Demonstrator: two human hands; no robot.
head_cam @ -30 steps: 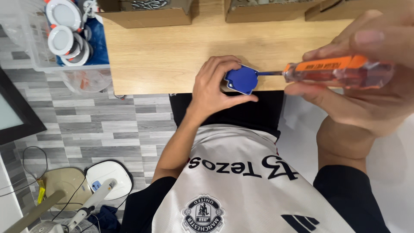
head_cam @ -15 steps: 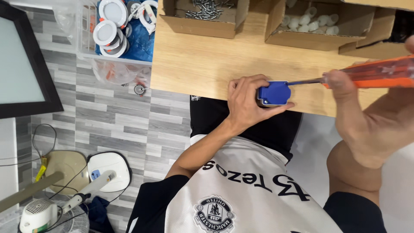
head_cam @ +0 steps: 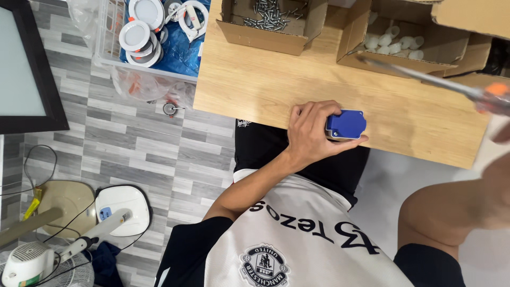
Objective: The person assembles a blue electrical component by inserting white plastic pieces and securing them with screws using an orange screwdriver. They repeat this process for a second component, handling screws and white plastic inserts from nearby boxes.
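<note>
Far left, at 9 o'clock, a dark-framed panel [head_cam: 24, 64] is seen against the grey plank floor [head_cam: 133, 154]. Down at 7 o'clock a fan [head_cam: 32, 266] and a white base [head_cam: 125, 207] are lying among cables.

Up at 11 o'clock a clear bin [head_cam: 114, 50] is parked beside the table; it's filled with round white light fittings [head_cam: 139, 32] on blue plastic. A clear bag [head_cam: 149, 87] is slumped against the bin's front.

The wooden table [head_cam: 265, 90] is spread across the top. At 12 o'clock an open cardboard box [head_cam: 265, 37] is set on it, with loose screws [head_cam: 268, 13] piled inside. Just beside it, toward 1 o'clock, a second box [head_cam: 366, 48] is loaded with small white plastic caps [head_cam: 393, 42]. More cardboard is stacked at 2 o'clock; what's in it can't be told.

Dead centre, near the table's front edge, a blue plug [head_cam: 346, 125] is gripped by the left hand [head_cam: 311, 135]: fingers curled over its left side, thumb pressed along the underside, so it's pinched firmly against the tabletop.

At 3 o'clock a screwdriver [head_cam: 425, 77] is held up, its shaft slanted over the second box, well apart from the plug, orange handle blurred at the edge. The right hand [head_cam: 499, 135] is mostly cut off by the frame, so how it's wrapped can't be told for sure.
</note>
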